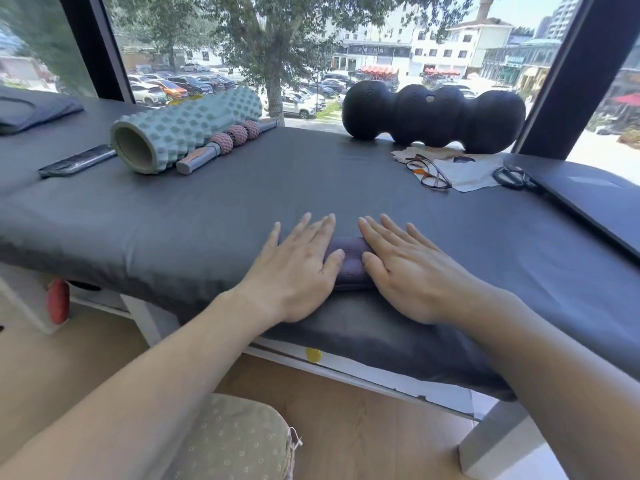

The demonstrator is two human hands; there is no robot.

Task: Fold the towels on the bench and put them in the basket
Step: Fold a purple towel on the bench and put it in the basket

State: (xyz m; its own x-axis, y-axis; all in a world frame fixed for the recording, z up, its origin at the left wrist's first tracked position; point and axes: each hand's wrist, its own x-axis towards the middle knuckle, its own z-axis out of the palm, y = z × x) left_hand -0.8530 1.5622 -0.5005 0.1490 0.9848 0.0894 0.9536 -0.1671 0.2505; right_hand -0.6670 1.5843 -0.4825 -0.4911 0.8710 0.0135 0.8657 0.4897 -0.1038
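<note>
A small dark purple towel [349, 263], folded into a compact rectangle, lies near the front edge of the dark grey padded bench [207, 216]. My left hand [298, 268] lies flat with straight fingers on the towel's left side. My right hand [401, 268] lies flat on its right side, thumbs almost meeting over the cloth. Most of the towel is hidden under my palms. A beige spotted fabric basket [239, 441] stands on the floor below my left forearm.
On the bench's far side lie a teal foam roller [180, 129], a massage stick [225, 143], a phone [78, 161], a black peanut roller [433, 116], glasses [429, 171] on a cloth, scissors [512, 176] and a dark laptop [588, 199]. Window glass stands behind.
</note>
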